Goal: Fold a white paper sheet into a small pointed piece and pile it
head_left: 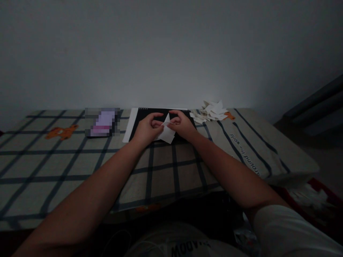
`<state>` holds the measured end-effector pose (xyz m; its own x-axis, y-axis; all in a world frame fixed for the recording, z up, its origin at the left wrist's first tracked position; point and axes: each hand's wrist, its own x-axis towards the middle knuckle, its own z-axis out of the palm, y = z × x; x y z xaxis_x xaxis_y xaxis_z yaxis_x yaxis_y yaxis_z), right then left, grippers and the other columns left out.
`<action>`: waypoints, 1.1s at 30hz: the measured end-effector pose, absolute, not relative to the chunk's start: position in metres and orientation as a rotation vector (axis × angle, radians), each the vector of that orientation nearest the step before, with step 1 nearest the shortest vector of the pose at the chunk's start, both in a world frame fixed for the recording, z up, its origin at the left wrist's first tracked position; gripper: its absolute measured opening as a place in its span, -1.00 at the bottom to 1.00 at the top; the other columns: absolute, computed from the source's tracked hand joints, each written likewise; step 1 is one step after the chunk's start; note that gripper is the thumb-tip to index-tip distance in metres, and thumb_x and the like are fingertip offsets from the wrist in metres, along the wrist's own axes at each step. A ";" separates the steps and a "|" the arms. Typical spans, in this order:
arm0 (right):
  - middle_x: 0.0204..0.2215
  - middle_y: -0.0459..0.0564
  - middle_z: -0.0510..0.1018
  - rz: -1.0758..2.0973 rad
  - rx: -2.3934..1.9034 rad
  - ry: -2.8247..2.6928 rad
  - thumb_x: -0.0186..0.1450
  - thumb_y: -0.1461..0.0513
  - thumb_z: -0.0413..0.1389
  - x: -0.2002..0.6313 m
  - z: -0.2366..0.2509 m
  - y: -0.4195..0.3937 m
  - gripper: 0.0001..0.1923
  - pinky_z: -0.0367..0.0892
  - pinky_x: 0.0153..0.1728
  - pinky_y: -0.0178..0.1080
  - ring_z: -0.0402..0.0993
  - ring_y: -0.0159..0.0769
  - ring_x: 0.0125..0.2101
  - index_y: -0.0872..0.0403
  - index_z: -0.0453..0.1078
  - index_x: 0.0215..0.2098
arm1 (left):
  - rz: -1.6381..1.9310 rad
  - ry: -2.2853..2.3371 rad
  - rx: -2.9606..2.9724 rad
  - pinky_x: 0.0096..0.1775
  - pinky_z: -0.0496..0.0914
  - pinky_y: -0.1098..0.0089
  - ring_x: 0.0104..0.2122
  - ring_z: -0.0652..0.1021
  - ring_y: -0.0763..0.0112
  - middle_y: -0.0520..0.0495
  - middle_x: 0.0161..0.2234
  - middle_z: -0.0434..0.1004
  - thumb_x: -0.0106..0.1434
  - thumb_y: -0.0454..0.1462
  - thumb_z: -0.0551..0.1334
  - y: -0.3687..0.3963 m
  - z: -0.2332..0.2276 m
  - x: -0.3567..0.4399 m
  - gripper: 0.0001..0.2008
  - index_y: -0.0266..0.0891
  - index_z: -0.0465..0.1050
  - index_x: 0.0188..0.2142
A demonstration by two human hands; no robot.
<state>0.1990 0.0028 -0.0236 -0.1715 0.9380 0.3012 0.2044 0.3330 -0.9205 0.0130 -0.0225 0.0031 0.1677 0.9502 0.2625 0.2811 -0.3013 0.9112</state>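
Left hand [146, 129] and right hand [182, 125] are both pinching a folded white paper [166, 132] | paper is hovering over a black mat [160, 113] on the checked worktop [80, 160] | a pile of paper scraps [211, 111] is lying right of the mat.

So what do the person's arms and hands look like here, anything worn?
Both forearms are bare, and the left hand and right hand wear no gloves, as far as the dim light shows. A white sleeve covers the right upper arm; no sleeve shows on the left.
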 end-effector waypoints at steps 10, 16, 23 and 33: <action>-0.44 -0.19 0.52 0.820 -1.091 -1.613 0.09 0.31 0.20 0.189 -0.012 -0.012 -0.42 0.35 -0.35 -0.29 0.47 -0.34 -0.42 0.02 0.32 0.11 | 1.249 1.197 1.763 -0.40 0.40 0.45 -0.45 0.57 0.42 0.03 -0.39 0.60 0.08 -0.28 0.39 -0.018 -0.004 0.016 -0.46 -0.18 0.41 0.08; -0.47 -0.16 0.52 0.658 -1.198 -1.667 0.11 0.29 0.13 0.191 -0.007 -0.016 -0.45 0.31 -0.35 -0.26 0.42 -0.32 -0.46 0.08 0.35 0.11 | 1.223 1.218 1.737 -0.35 0.45 0.39 -0.41 0.60 0.36 -0.01 -0.37 0.63 0.08 -0.28 0.40 -0.014 -0.010 0.017 -0.50 -0.20 0.45 0.04; -0.40 -0.08 0.55 0.575 -1.352 -1.749 0.10 0.33 0.12 0.204 -0.001 -0.009 -0.42 0.36 -0.27 -0.24 0.45 -0.29 -0.40 0.14 0.39 0.12 | 1.243 1.176 2.147 -0.04 0.49 0.18 -0.08 0.60 0.21 -0.20 -0.03 0.62 0.23 -0.29 0.30 -0.021 -0.002 0.013 -0.60 -0.26 0.46 0.08; -0.04 0.15 0.61 0.405 -1.423 -2.021 0.13 0.42 0.17 0.223 0.006 -0.003 -0.37 0.38 0.01 -0.13 0.53 -0.18 -0.11 0.18 0.41 0.19 | 0.701 0.840 3.076 0.07 0.36 0.05 0.15 0.45 0.08 -0.11 0.11 0.58 0.40 -0.22 0.18 -0.029 0.011 0.010 -0.74 -0.13 0.63 -0.05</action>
<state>0.2232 -0.0034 0.0060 -0.2219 0.9231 0.3140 0.7307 0.3706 -0.5733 0.0099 -0.0290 0.0108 0.7762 0.4565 0.4349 0.5095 -0.8605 -0.0061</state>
